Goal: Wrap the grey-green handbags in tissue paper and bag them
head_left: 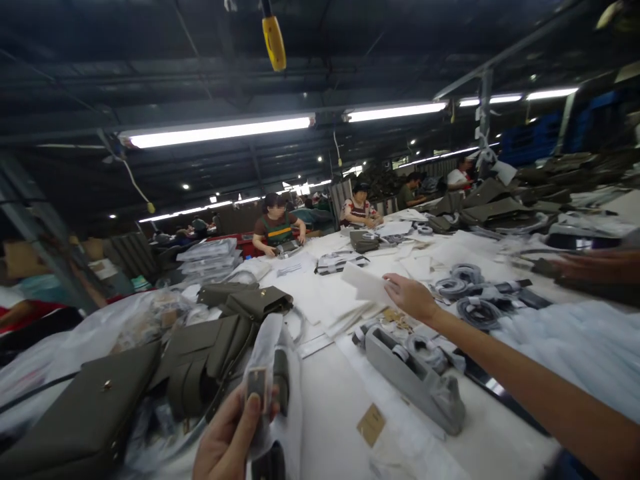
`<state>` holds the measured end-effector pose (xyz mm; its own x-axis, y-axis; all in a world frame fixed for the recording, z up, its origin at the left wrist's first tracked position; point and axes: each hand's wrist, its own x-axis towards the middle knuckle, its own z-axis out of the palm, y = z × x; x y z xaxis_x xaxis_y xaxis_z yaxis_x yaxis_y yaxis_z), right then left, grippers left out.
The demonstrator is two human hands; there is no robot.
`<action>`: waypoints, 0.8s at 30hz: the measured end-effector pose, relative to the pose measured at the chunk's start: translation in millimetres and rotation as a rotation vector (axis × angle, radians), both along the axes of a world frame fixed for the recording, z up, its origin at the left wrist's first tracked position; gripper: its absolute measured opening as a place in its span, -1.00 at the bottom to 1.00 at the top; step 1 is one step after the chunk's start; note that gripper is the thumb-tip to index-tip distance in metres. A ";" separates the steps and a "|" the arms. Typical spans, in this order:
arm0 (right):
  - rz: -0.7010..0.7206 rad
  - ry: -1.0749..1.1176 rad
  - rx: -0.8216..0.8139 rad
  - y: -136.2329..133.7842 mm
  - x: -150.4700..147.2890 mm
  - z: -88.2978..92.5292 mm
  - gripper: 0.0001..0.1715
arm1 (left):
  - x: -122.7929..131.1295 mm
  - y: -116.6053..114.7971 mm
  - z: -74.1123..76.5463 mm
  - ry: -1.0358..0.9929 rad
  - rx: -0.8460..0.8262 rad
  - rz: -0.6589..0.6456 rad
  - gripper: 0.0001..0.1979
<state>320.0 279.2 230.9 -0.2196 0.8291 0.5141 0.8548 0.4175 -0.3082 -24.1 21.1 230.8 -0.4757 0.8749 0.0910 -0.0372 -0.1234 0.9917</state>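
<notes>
My left hand (233,433) is closed around a strap (281,380) with a metal buckle, partly wrapped in thin white material; the thumb presses near the buckle. Over the table's middle, my right hand (411,297) pinches a white sheet (367,285) between thumb and fingers. Below that sheet lies a stack of white sheets (335,313). A grey tape dispenser (413,377) stands nearer to me, right of centre. Beside it are a small brown tag (371,425) and coiled straps (425,350).
Olive-green bags (85,407) cover the left side. More coiled straps (477,310) and pale wrapping (565,347) lie at right. A blurred co-worker's hand (595,267) reaches in there. Co-workers (277,230) sit across the table. A yellow handle (273,43) hangs overhead.
</notes>
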 end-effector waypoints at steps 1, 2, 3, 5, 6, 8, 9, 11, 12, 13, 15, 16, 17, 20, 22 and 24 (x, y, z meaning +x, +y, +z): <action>0.067 0.014 -0.035 -15.5 -8.9 10.2 -0.57 | 2.9 -2.7 1.5 0.022 -0.002 -0.043 -0.44; 0.161 0.022 -0.082 -32.6 -19.0 18.5 -0.58 | 5.9 -5.6 2.6 0.042 -0.008 -0.067 -0.46; 0.290 0.032 -0.153 -50.7 -29.6 25.0 -0.58 | 8.7 -8.4 3.2 0.058 -0.011 -0.073 -0.47; 0.577 0.090 -0.351 -85.9 -50.5 33.2 -0.57 | 13.2 -13.5 4.2 0.073 -0.003 -0.049 -0.49; 0.672 0.088 -0.423 -101.3 -60.4 35.2 -0.59 | 14.6 -15.8 4.8 0.076 0.011 -0.034 -0.49; 0.782 0.059 -0.506 -124.1 -79.6 35.8 -0.64 | 16.4 -19.9 6.3 0.078 0.043 -0.014 -0.49; 0.802 0.048 -0.516 -131.2 -89.4 35.0 -0.67 | 17.0 -21.8 7.3 0.084 0.060 -0.009 -0.49; 0.809 0.084 -0.498 -137.6 -110.1 32.8 -0.68 | 18.0 -25.1 9.3 0.115 0.088 0.001 -0.50; 0.805 0.119 -0.478 -137.8 -120.7 32.0 -0.68 | 18.6 -26.5 10.4 0.136 0.096 0.004 -0.51; 0.803 0.150 -0.456 -136.7 -130.9 31.6 -0.68 | 19.1 -27.6 11.3 0.155 0.100 0.001 -0.54; 0.821 0.167 -0.427 -132.0 -148.4 31.2 -0.69 | 19.6 -29.1 12.9 0.175 0.105 -0.010 -0.58; 0.837 0.156 -0.426 -128.9 -154.4 30.6 -0.70 | 19.5 -29.6 13.3 0.174 0.107 -0.016 -0.60; 0.853 0.141 -0.439 -125.6 -158.2 29.3 -0.70 | 19.0 -30.0 13.5 0.166 0.109 -0.021 -0.61; 0.887 0.106 -0.542 -115.0 -153.5 19.2 -0.65 | 16.2 -31.8 11.5 0.145 0.097 -0.012 -0.58; 0.881 0.080 -0.581 -108.4 -138.3 9.8 -0.63 | 12.7 -33.4 8.0 0.156 0.066 0.005 -0.55; 0.828 0.058 -0.557 -101.7 -116.3 3.2 -0.63 | 7.5 -34.1 2.9 0.174 0.028 0.015 -0.52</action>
